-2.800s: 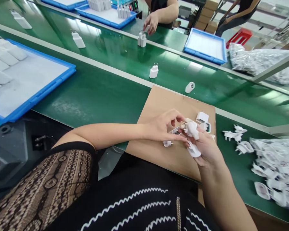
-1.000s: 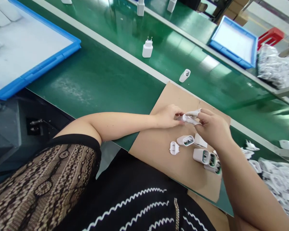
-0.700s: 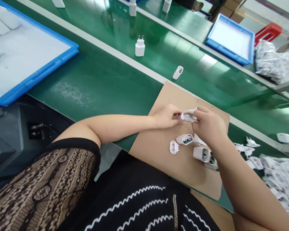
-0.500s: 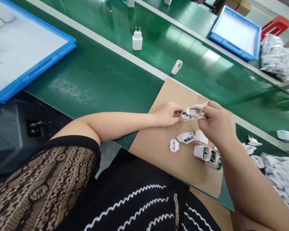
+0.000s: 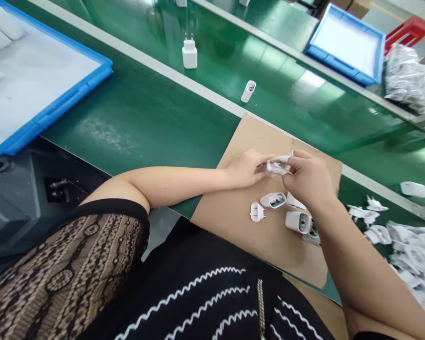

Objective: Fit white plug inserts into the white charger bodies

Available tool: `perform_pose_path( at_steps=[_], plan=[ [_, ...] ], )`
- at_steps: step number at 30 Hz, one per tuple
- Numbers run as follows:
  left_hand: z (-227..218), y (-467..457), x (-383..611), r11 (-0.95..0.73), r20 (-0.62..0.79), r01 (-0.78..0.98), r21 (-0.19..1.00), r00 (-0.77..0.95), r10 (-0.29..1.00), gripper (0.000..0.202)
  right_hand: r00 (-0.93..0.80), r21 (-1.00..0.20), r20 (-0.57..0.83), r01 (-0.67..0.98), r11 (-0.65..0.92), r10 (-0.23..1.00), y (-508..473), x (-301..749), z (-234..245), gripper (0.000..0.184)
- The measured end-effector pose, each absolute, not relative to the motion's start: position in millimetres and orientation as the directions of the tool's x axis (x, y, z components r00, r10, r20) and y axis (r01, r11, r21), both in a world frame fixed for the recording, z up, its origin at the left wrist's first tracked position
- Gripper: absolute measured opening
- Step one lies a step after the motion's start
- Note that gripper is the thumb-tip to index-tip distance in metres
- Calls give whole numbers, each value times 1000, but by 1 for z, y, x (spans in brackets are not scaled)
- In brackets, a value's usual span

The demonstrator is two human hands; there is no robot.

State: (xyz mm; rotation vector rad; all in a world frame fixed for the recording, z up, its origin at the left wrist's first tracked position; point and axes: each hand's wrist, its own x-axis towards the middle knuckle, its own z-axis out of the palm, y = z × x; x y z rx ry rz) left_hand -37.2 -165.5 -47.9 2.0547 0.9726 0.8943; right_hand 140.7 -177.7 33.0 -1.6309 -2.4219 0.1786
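Over a sheet of cardboard [image 5: 230, 208], my left hand [image 5: 246, 169] is closed around a white charger housing [image 5: 264, 167], mostly hidden by the fingers. My right hand [image 5: 310, 179], with white covers on its fingertips, pinches a white plug cap [image 5: 272, 167] against the housing's end. How far the cap sits in cannot be made out. Just below the hands lie an open charger housing [image 5: 273, 200] and a loose plug cap [image 5: 257, 212] with two pins. Another open housing [image 5: 298, 222] is grouped with others beside my right forearm, partly covered by it.
A blue-rimmed tray [image 5: 74, 97] holding white pieces is at the left. On the green belt beyond stand a charger with pins up [image 5: 190, 54] and an open housing [image 5: 248, 91]. Loose plug caps [image 5: 377, 204] and a plastic bag of white parts [image 5: 414, 259] lie at right.
My right hand has moved left, bringing the plug cap against the housing, whose open end no longer shows. Pieces on the belt have shifted left.
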Motion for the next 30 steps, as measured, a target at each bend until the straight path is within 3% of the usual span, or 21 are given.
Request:
perform_pose_path(
  at_steps=[2, 4, 6, 8, 11, 14, 17, 20, 24, 27, 30],
  plan=[
    [-46, -168, -36, -502, 284, 385, 774, 498, 819, 42, -261, -340, 109, 897, 283, 959, -179, 140, 31, 10],
    [-45, -166, -35, -519, 279, 395, 758, 523, 805, 37, -95, -536, 63, 837, 115, 993, -179, 147, 30, 13],
    [-42, -154, -35, -528, 279, 398, 750, 534, 798, 30, 72, -782, -9, 621, -52, 997, -176, 163, 30, 29],
    [-39, -130, -35, -529, 291, 432, 730, 503, 814, 27, 134, -946, -111, 291, -146, 985, -172, 186, 32, 31],
    [-31, -77, -37, -458, 275, 581, 673, 378, 884, 28, 88, -958, -284, -61, -279, 955, -170, 218, 37, 20],
    [-22, -26, -42, -318, 210, 719, 618, 239, 948, 26, 179, -858, -485, -286, -427, 856, -177, 227, 41, 4],
    [-17, 3, -45, -238, 186, 781, 577, 159, 970, 24, 180, -750, -627, -403, -524, 758, -189, 215, 46, 22],
    [-17, 6, -47, -206, 215, 812, 547, 102, 971, 31, 178, -736, -627, -452, -503, 758, -200, 202, 51, 30],
    [-14, 3, -65, -101, 356, 854, 511, -103, 929, 65, 190, -841, -506, -326, -432, 841, -206, 200, 47, 28],
    [-8, 10, -94, 67, 237, 860, 505, -213, 948, 67, 150, -929, -359, -151, -338, 921, -207, 201, 36, 38],
    [-3, 15, -120, 66, 118, 856, 513, -147, 982, 53, 101, -972, -204, 94, -214, 974, -211, 195, 32, 44]
  ],
)
